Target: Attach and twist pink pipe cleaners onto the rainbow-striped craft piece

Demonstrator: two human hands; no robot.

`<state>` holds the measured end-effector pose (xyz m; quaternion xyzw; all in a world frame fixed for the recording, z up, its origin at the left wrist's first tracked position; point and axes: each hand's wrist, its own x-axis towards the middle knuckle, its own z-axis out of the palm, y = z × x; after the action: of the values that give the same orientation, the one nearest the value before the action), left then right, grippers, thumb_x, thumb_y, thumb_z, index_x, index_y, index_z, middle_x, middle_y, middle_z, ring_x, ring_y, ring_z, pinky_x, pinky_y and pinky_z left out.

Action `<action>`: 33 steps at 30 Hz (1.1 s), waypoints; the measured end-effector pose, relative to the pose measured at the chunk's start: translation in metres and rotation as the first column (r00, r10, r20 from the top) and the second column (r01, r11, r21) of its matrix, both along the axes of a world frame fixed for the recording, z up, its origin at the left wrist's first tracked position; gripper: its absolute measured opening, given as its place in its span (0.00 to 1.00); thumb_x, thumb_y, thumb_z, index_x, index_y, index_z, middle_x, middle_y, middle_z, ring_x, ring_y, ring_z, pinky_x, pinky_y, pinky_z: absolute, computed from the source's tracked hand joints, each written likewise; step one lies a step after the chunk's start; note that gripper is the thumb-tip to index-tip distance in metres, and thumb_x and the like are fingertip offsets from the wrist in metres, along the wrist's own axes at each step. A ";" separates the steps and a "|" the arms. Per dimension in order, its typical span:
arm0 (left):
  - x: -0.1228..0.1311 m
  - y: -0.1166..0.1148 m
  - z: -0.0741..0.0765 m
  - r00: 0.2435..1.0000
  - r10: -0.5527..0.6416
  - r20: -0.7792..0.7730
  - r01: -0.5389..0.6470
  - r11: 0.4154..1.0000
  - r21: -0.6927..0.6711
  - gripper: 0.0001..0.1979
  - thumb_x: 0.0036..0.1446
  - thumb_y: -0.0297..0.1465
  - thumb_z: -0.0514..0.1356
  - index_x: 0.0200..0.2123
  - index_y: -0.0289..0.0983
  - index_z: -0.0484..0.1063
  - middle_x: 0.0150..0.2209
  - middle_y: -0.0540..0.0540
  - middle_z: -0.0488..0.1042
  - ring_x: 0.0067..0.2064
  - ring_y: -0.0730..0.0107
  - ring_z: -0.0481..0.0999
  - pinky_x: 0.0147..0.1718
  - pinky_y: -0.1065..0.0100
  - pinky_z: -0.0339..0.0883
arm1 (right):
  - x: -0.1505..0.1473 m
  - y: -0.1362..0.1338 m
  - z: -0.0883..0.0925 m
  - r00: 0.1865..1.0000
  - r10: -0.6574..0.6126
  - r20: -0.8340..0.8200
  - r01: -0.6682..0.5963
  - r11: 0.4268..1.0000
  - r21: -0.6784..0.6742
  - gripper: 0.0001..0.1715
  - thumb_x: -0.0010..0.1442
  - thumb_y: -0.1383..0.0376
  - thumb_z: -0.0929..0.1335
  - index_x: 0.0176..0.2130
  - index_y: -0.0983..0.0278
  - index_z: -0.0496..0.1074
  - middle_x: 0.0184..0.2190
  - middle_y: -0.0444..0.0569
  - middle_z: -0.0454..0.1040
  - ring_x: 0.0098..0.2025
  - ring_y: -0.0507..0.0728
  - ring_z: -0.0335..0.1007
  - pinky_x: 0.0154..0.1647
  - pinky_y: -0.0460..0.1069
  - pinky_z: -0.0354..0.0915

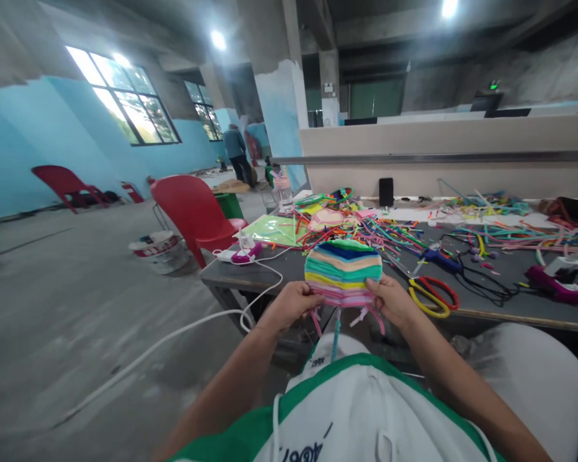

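Between my two hands is a rounded, striped panel (343, 274) that looks made of fuzzy pipe cleaners, in bands of green, blue, peach, teal, yellow and pink. My left hand (293, 304) pinches its lower left edge. At the right edge, my right hand (389, 298) grips it with the thumb on the front. Pink and white ends dangle below the panel, and a teal strand (336, 337) hangs under its middle. Scissors (432, 296) with red and yellow handles lie on the table just right of my right hand.
Loose pipe cleaners (395, 236) cover much of the table (231, 273). A blue glue gun (440, 258), purple power strips (246, 253), a phone (386, 192) and a pink bottle (282, 191) are there. Left stand a red chair (187, 208) and a bucket (161, 251); a white cable trails floorward. A person (237, 154) stands farther back.
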<state>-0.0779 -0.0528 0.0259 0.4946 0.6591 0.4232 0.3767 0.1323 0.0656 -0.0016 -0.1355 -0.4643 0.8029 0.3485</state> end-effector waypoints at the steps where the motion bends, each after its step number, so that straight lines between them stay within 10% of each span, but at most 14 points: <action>1: 0.000 0.001 -0.002 1.000 0.000 0.028 0.000 1.000 0.010 0.16 0.45 0.41 0.64 0.20 0.34 0.67 0.11 0.56 0.59 0.13 0.82 0.52 0.15 0.74 0.40 | -0.001 0.001 -0.001 1.000 0.006 -0.006 -0.006 1.000 -0.022 0.17 0.50 0.63 0.75 0.41 0.62 0.75 0.38 0.49 0.80 0.35 0.56 0.78 0.32 0.47 0.73; 11: 0.002 0.004 0.000 0.990 -0.026 0.136 0.031 0.999 -0.030 0.16 0.46 0.42 0.64 0.24 0.34 0.67 0.14 0.56 0.62 0.14 0.82 0.55 0.13 0.77 0.43 | -0.007 -0.010 0.001 0.991 -0.071 -0.117 0.055 0.989 -0.134 0.14 0.54 0.66 0.72 0.43 0.64 0.74 0.43 0.51 0.79 0.48 0.60 0.74 0.49 0.53 0.71; 33: 0.001 0.002 0.003 0.956 -0.041 0.291 0.011 0.994 0.106 0.17 0.49 0.41 0.64 0.35 0.34 0.68 0.18 0.55 0.66 0.14 0.83 0.56 0.10 0.79 0.42 | 0.002 0.004 -0.002 0.996 -0.007 -0.094 -0.007 0.990 -0.142 0.14 0.55 0.64 0.71 0.43 0.64 0.74 0.43 0.50 0.79 0.46 0.58 0.75 0.49 0.52 0.71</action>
<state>-0.0771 -0.0504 0.0289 0.4537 0.5668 0.5202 0.4497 0.1343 0.0699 -0.0037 -0.1221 -0.3889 0.8395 0.3594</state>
